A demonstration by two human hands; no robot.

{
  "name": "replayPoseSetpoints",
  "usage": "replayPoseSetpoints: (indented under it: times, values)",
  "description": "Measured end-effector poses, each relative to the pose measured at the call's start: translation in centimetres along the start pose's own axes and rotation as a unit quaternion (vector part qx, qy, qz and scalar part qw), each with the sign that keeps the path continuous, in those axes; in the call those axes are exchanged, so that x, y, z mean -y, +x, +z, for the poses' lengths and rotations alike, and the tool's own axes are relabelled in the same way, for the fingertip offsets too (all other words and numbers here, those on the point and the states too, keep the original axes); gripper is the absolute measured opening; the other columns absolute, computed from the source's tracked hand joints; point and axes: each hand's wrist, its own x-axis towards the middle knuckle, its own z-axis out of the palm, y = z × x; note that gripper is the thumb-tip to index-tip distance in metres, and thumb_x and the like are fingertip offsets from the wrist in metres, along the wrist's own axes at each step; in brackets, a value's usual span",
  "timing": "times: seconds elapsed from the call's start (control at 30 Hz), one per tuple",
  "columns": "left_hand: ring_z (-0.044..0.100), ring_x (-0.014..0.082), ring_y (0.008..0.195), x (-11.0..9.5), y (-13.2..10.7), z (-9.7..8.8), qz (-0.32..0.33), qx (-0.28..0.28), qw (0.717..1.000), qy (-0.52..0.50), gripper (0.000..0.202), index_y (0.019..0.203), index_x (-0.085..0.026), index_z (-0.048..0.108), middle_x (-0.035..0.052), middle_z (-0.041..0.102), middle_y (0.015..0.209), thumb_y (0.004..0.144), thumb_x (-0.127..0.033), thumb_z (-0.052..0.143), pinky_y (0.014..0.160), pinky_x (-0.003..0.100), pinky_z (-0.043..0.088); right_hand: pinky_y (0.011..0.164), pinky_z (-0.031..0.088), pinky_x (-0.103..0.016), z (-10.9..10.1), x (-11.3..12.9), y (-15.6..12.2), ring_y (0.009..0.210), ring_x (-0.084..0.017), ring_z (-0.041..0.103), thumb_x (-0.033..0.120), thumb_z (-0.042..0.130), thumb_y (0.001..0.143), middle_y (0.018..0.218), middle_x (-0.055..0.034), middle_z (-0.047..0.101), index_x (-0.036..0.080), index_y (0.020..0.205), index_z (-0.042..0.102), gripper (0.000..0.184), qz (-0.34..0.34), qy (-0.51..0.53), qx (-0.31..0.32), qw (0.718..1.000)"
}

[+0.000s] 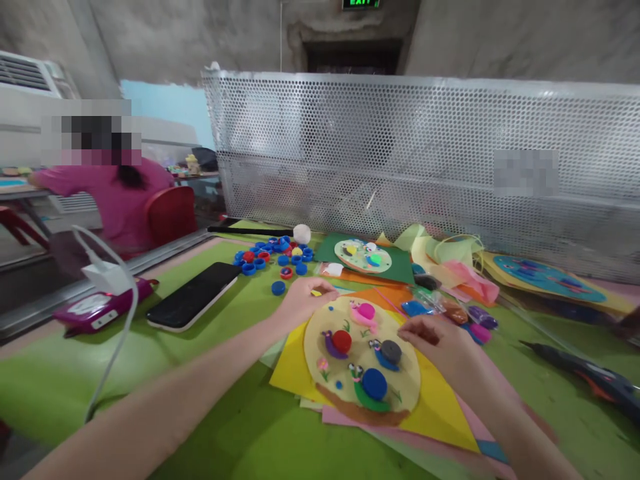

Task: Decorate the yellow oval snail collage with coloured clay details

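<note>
A round cream craft disc (315,353) lies on yellow sheets (287,373), decorated with snails whose shells are bottle caps: a pink cap (367,311), a red cap (342,341), a grey cap (391,351) and a blue cap (375,384). My left hand (307,298) is at the disc's upper left edge, fingers curled together, with a small yellow bit showing by them. Over the right edge, near the grey cap, my right hand (431,335) has thumb and fingers closed in a pinch. Whatever either hand holds, if anything, is too small or hidden to make out.
Loose bottle caps (279,288) and a phone (193,297) lie left. Behind are another snail disc (363,256) on green card and a perforated metal screen (425,153). At right are clay packets (425,303) and a dark tool (583,373). A person (115,193) sits far left.
</note>
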Motion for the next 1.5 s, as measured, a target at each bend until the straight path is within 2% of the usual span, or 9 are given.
replayPoseSetpoints:
  times: [0.2, 0.4, 0.53, 0.67, 0.83, 1.0, 1.27, 1.33, 1.5]
  values:
    - [0.062, 0.0179, 0.069, -0.1, 0.1, -0.4, 0.017, -0.004, 1.000, 0.001, 0.018, 0.071, -0.017, 0.067, 0.0029, 0.069, 0.072, 0.071, -0.034, 0.063, 0.061, 0.024, 0.045, 0.051, 0.040, -0.028, 0.2, -0.3, 0.3, 0.055, -0.017, 0.053, 0.041, 0.058, 0.067, 0.059, -0.0006, 0.061, 0.022, 0.063, 0.061, 0.020, -0.007, -0.024, -0.026, 0.999]
    - [0.063, 0.0184, 0.074, -0.4, 0.3, -0.6, 0.041, -0.002, 0.999, 0.005, 0.021, 0.073, -0.017, 0.068, 0.0032, 0.071, 0.076, 0.078, -0.033, 0.054, 0.070, 0.026, 0.045, 0.064, 0.046, -0.031, 0.4, 0.1, -0.2, 0.072, -0.022, 0.061, 0.042, 0.054, 0.072, 0.074, -0.0024, 0.068, 0.023, 0.070, 0.066, 0.022, -0.003, -0.013, -0.010, 1.000]
    - [0.063, 0.0192, 0.077, -0.4, 0.4, -0.6, 0.053, 0.004, 0.999, 0.006, 0.024, 0.074, -0.018, 0.068, 0.0035, 0.071, 0.077, 0.081, -0.032, 0.050, 0.071, 0.026, 0.045, 0.063, 0.047, -0.031, 0.8, 1.9, -0.3, 0.071, -0.021, 0.062, 0.040, 0.053, 0.073, 0.079, -0.0025, 0.069, 0.024, 0.073, 0.067, 0.021, -0.050, -0.048, 0.008, 0.998]
    - [0.063, 0.0187, 0.075, -0.3, 0.4, -0.5, 0.063, 0.009, 0.998, 0.014, 0.024, 0.068, -0.017, 0.067, 0.0038, 0.070, 0.076, 0.081, -0.029, 0.051, 0.068, 0.026, 0.045, 0.058, 0.047, -0.028, 2.4, 3.7, 0.5, 0.063, -0.016, 0.060, 0.029, 0.048, 0.079, 0.080, -0.0016, 0.068, 0.024, 0.083, 0.066, 0.019, -0.126, -0.106, 0.045, 0.985]
    - [0.063, 0.0185, 0.075, -0.2, 0.6, -0.8, 0.064, 0.014, 0.998, 0.025, 0.021, 0.072, -0.016, 0.068, 0.0047, 0.070, 0.077, 0.081, -0.025, 0.051, 0.067, 0.026, 0.044, 0.071, 0.046, -0.030, 4.5, 5.6, 2.6, 0.079, -0.017, 0.060, 0.021, 0.047, 0.082, 0.083, -0.0029, 0.067, 0.021, 0.083, 0.065, 0.018, -0.221, -0.181, 0.111, 0.952]
    - [0.063, 0.0176, 0.074, -0.3, 0.8, -1.5, 0.065, 0.008, 0.997, 0.037, 0.009, 0.075, -0.016, 0.067, 0.0034, 0.070, 0.078, 0.075, -0.020, 0.059, 0.068, 0.026, 0.045, 0.073, 0.045, -0.026, 6.4, 6.6, 5.0, 0.078, -0.015, 0.059, 0.012, 0.049, 0.079, 0.079, -0.0012, 0.066, 0.021, 0.075, 0.065, 0.019, -0.247, -0.186, 0.148, 0.940]
    - [0.062, 0.0162, 0.071, -0.3, 0.9, -1.8, 0.077, 0.006, 0.995, 0.068, 0.010, 0.073, -0.018, 0.066, 0.0028, 0.070, 0.078, 0.076, -0.015, 0.057, 0.067, 0.026, 0.046, 0.070, 0.046, -0.029, 8.0, 7.0, 5.4, 0.080, -0.018, 0.062, 0.018, 0.048, 0.083, 0.089, -0.0038, 0.068, 0.025, 0.096, 0.066, 0.024, -0.235, -0.221, 0.154, 0.934]
    - [0.062, 0.0169, 0.072, -0.3, 0.8, -2.0, 0.075, -0.004, 0.994, 0.081, 0.011, 0.074, -0.017, 0.066, 0.0032, 0.069, 0.079, 0.077, -0.016, 0.056, 0.068, 0.027, 0.045, 0.068, 0.046, -0.030, 8.0, 7.3, 5.4, 0.078, -0.019, 0.062, 0.021, 0.046, 0.085, 0.087, -0.0049, 0.068, 0.027, 0.099, 0.066, 0.025, -0.249, -0.253, 0.159, 0.921]
    - [0.061, 0.0164, 0.072, -0.7, 0.6, -2.1, 0.074, -0.013, 0.992, 0.106, 0.011, 0.077, -0.018, 0.065, 0.0025, 0.069, 0.079, 0.078, -0.016, 0.055, 0.069, 0.027, 0.045, 0.064, 0.043, -0.029, 7.9, 8.2, 5.4, 0.071, -0.019, 0.061, 0.016, 0.045, 0.084, 0.075, -0.0049, 0.067, 0.028, 0.101, 0.065, 0.029, -0.314, -0.370, 0.171, 0.857]
